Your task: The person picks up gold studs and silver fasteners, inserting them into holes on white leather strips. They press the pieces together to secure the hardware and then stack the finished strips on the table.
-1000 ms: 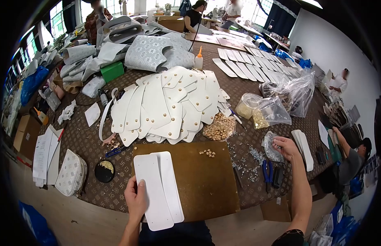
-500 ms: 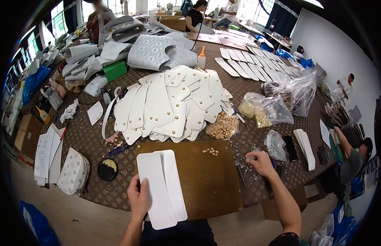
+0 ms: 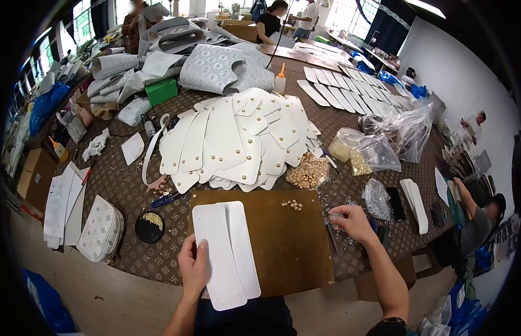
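Off right edge of brown board (image 3: 294, 252), right hand (image 3: 350, 223) at grey bits (image 3: 349, 200), hold unclear; left hand (image 3: 194, 265) grips two white panels (image 3: 220, 255), long axis near-to-far.

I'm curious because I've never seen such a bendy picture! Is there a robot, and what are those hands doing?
There's no robot, just a person's two bare hands. The camera is worn on their head, looking forward and down. The left hand holds two overlapping white pieces over a brown board. The right hand is beside small, scattered greyish bits; I can't tell whether its fingers hold one. A little group of gold studs sits on the board. Behind it, a heap of white pieces with gold dots lies on the patterned table.
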A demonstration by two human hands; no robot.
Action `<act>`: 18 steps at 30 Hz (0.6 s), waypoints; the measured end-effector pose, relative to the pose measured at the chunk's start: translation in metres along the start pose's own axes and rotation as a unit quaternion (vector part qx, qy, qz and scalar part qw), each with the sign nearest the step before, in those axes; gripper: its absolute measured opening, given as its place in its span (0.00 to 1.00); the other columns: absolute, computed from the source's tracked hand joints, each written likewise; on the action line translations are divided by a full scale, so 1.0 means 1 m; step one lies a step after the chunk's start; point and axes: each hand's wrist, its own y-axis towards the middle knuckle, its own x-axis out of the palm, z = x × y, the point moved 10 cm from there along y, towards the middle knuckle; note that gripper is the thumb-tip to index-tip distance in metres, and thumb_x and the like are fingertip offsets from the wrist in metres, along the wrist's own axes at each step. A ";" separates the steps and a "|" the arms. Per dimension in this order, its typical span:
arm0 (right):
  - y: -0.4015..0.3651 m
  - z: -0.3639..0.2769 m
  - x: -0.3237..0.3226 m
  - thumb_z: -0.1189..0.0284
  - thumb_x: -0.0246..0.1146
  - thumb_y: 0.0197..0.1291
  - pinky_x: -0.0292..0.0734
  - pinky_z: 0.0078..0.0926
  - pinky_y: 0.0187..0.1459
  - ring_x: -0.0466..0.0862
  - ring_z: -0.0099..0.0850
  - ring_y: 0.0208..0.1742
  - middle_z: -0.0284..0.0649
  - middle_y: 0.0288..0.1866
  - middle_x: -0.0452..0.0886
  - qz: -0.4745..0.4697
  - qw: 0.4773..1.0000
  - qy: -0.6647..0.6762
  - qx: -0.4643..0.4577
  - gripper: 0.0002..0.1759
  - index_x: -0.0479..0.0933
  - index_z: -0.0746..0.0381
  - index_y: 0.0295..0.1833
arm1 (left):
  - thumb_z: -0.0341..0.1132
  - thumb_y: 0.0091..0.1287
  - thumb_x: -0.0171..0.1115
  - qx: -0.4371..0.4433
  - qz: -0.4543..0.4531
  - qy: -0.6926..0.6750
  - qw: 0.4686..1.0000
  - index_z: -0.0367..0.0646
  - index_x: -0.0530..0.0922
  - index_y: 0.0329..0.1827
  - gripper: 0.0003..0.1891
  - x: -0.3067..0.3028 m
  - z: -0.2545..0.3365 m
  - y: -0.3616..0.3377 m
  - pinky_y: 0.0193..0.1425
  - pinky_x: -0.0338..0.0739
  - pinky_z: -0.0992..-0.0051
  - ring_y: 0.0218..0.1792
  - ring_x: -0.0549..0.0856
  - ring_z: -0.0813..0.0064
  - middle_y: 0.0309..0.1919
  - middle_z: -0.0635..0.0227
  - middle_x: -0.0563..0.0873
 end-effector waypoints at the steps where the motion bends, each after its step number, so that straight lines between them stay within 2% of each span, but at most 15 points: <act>1: -0.001 -0.009 0.011 0.74 0.71 0.67 0.82 0.25 0.35 0.88 0.23 0.29 0.39 0.33 0.89 -0.016 1.000 -0.012 -0.015 0.11 0.87 0.69 0.52 | 0.30 0.80 0.59 0.000 0.000 0.000 1.000 0.31 0.79 0.62 0.14 0.000 0.000 0.000 0.53 0.77 0.79 0.46 0.82 0.83 0.47 0.68 0.88; 5: -0.007 -0.028 0.050 0.75 0.71 0.67 0.82 0.25 0.34 0.88 0.23 0.29 0.40 0.35 0.89 -0.040 0.997 -0.045 -0.057 0.12 0.87 0.69 0.53 | 0.30 0.80 0.59 -0.001 0.003 -0.015 1.000 0.30 0.79 0.62 0.14 -0.001 -0.002 0.000 0.53 0.77 0.79 0.46 0.83 0.83 0.46 0.68 0.88; 8: -0.019 -0.058 0.063 0.74 0.70 0.66 0.83 0.34 0.45 0.90 0.42 0.40 0.48 0.44 0.89 0.024 0.966 -0.166 -0.199 0.11 0.87 0.67 0.51 | 0.31 0.80 0.59 -0.006 0.000 -0.019 1.000 0.30 0.79 0.62 0.14 -0.004 -0.005 0.000 0.52 0.78 0.79 0.46 0.83 0.83 0.46 0.68 0.88; 9: -0.020 -0.062 0.067 0.74 0.70 0.66 0.83 0.34 0.45 0.90 0.42 0.40 0.48 0.44 0.89 0.023 0.965 -0.166 -0.200 0.11 0.87 0.67 0.51 | 0.31 0.80 0.59 -0.011 -0.005 -0.017 1.000 0.31 0.79 0.62 0.14 -0.003 -0.006 -0.001 0.52 0.78 0.79 0.46 0.83 0.83 0.46 0.68 0.88; 11: -0.027 -0.076 0.073 0.74 0.71 0.65 0.83 0.38 0.51 0.88 0.49 0.47 0.50 0.45 0.88 0.032 0.957 -0.188 -0.218 0.10 0.87 0.67 0.50 | 0.31 0.80 0.59 -0.008 -0.002 -0.024 1.000 0.31 0.79 0.62 0.14 -0.003 -0.006 -0.001 0.51 0.78 0.79 0.45 0.83 0.84 0.46 0.68 0.88; 15: -0.037 -0.089 0.086 0.75 0.69 0.67 0.82 0.39 0.52 0.88 0.49 0.48 0.50 0.44 0.88 0.027 0.953 -0.180 -0.244 0.10 0.86 0.68 0.50 | 0.30 0.80 0.59 -0.004 0.001 -0.035 0.999 0.31 0.79 0.62 0.14 -0.004 -0.007 -0.001 0.50 0.77 0.80 0.44 0.82 0.85 0.45 0.69 0.88; 18: -0.047 -0.102 0.091 0.74 0.67 0.69 0.82 0.44 0.53 0.86 0.51 0.49 0.50 0.47 0.87 0.057 0.932 -0.200 -0.295 0.10 0.85 0.67 0.51 | 0.31 0.80 0.59 -0.005 0.001 -0.038 0.999 0.31 0.79 0.62 0.14 -0.005 -0.007 0.000 0.49 0.77 0.80 0.43 0.82 0.85 0.45 0.70 0.88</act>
